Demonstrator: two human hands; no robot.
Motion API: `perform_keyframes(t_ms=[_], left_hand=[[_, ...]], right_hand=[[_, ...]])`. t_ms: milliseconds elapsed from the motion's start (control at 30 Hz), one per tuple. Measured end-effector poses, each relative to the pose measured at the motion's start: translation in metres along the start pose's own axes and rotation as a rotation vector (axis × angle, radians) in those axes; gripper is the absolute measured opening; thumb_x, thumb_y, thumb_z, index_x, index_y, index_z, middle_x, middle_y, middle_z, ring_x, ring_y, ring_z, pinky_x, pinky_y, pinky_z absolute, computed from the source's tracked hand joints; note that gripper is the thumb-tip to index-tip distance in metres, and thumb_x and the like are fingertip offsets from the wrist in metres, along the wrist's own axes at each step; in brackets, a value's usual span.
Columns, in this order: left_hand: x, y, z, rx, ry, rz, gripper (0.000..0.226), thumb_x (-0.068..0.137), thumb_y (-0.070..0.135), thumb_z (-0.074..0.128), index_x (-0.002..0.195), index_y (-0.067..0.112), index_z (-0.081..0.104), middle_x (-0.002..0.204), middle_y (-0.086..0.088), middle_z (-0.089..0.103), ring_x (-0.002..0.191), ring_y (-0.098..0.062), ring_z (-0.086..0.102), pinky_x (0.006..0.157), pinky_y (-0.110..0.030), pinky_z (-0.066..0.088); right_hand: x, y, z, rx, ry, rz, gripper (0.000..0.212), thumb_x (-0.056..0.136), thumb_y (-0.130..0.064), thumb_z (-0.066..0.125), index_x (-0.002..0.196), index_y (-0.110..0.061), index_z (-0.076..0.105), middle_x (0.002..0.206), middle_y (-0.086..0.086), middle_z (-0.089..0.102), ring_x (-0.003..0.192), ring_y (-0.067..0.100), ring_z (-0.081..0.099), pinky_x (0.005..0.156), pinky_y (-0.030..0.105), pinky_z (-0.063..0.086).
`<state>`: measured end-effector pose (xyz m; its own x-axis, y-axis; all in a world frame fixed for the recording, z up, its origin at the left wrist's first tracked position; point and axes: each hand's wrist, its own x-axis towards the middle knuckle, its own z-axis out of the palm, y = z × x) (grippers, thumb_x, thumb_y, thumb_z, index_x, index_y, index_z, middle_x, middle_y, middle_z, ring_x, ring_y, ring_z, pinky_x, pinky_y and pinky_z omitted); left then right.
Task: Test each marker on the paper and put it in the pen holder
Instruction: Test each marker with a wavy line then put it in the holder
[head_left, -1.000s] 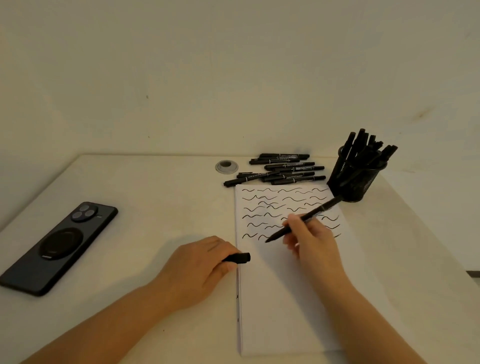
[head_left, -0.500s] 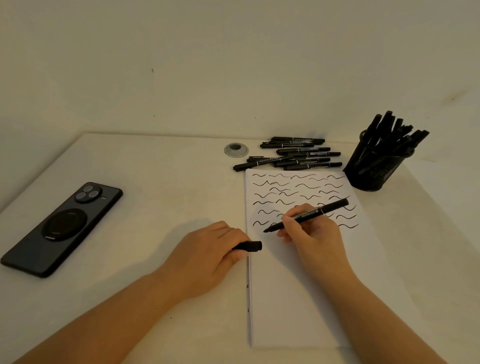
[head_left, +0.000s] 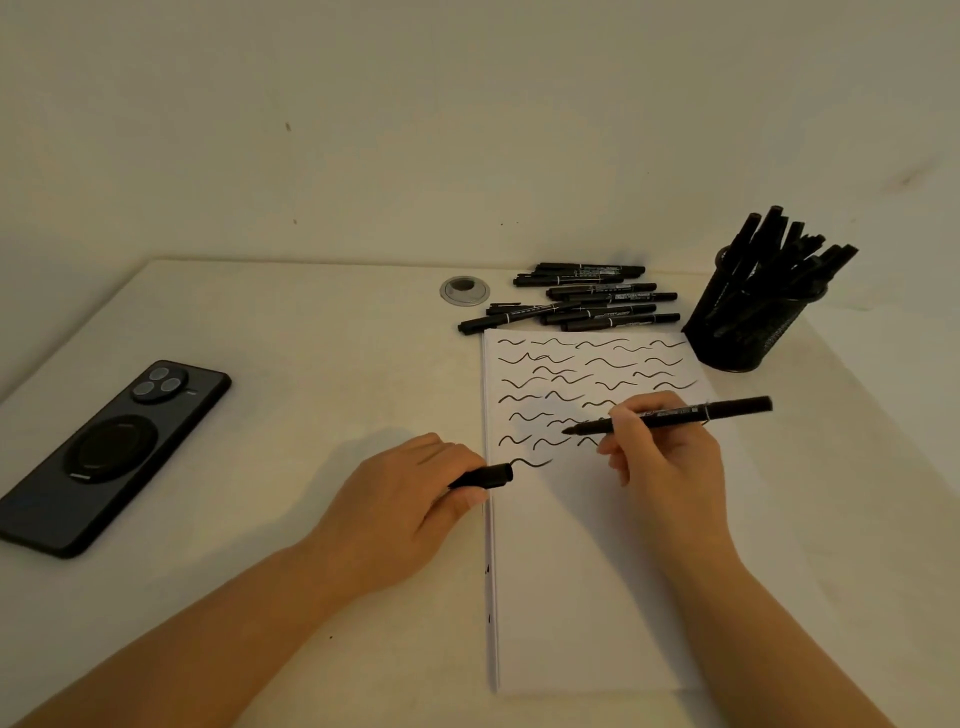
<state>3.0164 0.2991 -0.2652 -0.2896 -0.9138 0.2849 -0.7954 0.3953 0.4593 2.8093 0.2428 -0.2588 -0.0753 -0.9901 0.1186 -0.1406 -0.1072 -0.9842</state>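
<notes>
My right hand grips an uncapped black marker, held nearly level with its tip pointing left just above the white paper. The paper carries several rows of wavy black strokes. At the paper's left edge my left hand rests on the table and pinches the marker's black cap. A pile of several capped black markers lies beyond the paper's top edge. A black mesh pen holder with several markers in it stands at the paper's top right corner.
A black phone lies face down on the left of the pale table. A round metal grommet is set in the table near the wall, left of the marker pile. The wall runs close behind.
The right hand has lifted the marker off the paper and turned it more level, tip moving up and right. A fresh wavy stroke shows beside the cap. The left hand stays put.
</notes>
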Motion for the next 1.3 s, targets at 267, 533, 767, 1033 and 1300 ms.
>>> perform_keyframes(t_ms=[267, 533, 767, 1033, 1300], left_hand=[[0.002, 0.002, 0.003, 0.018, -0.019, -0.021, 0.036, 0.088, 0.040, 0.034, 0.091, 0.017, 0.062, 0.071, 0.018, 0.041, 0.068, -0.005, 0.038, 0.056, -0.021, 0.031], [0.003, 0.003, 0.003, -0.011, -0.028, -0.026, 0.038, 0.088, 0.042, 0.034, 0.093, 0.018, 0.063, 0.070, 0.018, 0.041, 0.067, -0.002, 0.036, 0.055, -0.020, 0.030], [0.003, 0.003, 0.002, -0.129, -0.020, -0.042, 0.037, 0.086, 0.044, 0.036, 0.095, 0.020, 0.063, 0.066, 0.023, 0.041, 0.064, 0.007, 0.041, 0.057, -0.010, 0.031], [0.001, 0.008, 0.006, -0.373, 0.036, -0.095, 0.031, 0.086, 0.046, 0.035, 0.078, 0.024, 0.056, 0.059, 0.015, 0.048, 0.055, 0.000, 0.043, 0.051, -0.011, 0.028], [0.003, 0.007, 0.005, -0.455, -0.069, -0.117, 0.023, 0.082, 0.048, 0.033, 0.068, 0.037, 0.047, 0.052, 0.014, 0.046, 0.046, -0.005, 0.037, 0.046, -0.013, 0.024]], right_hand=[[-0.008, -0.008, 0.001, 0.298, -0.274, 0.084, 0.020, 0.089, 0.002, 0.047, 0.076, -0.012, 0.052, 0.054, 0.007, 0.063, 0.048, 0.014, 0.053, 0.045, 0.019, 0.043], [-0.011, -0.010, 0.005, 0.305, -0.382, 0.054, 0.021, 0.088, 0.006, 0.049, 0.075, -0.011, 0.052, 0.054, 0.008, 0.065, 0.047, 0.014, 0.055, 0.044, 0.020, 0.043], [-0.015, -0.009, 0.008, 0.222, -0.487, -0.007, 0.015, 0.083, 0.004, 0.058, 0.078, -0.010, 0.058, 0.063, 0.007, 0.069, 0.055, 0.013, 0.060, 0.046, 0.021, 0.046], [-0.019, -0.009, 0.012, 0.223, -0.549, -0.016, 0.010, 0.067, -0.014, 0.074, 0.068, -0.023, 0.068, 0.060, -0.001, 0.065, 0.051, 0.008, 0.057, 0.047, 0.019, 0.045], [-0.021, -0.008, 0.011, 0.202, -0.585, -0.069, 0.010, 0.068, -0.013, 0.074, 0.072, -0.016, 0.066, 0.055, -0.001, 0.063, 0.048, 0.007, 0.054, 0.048, 0.018, 0.045]])
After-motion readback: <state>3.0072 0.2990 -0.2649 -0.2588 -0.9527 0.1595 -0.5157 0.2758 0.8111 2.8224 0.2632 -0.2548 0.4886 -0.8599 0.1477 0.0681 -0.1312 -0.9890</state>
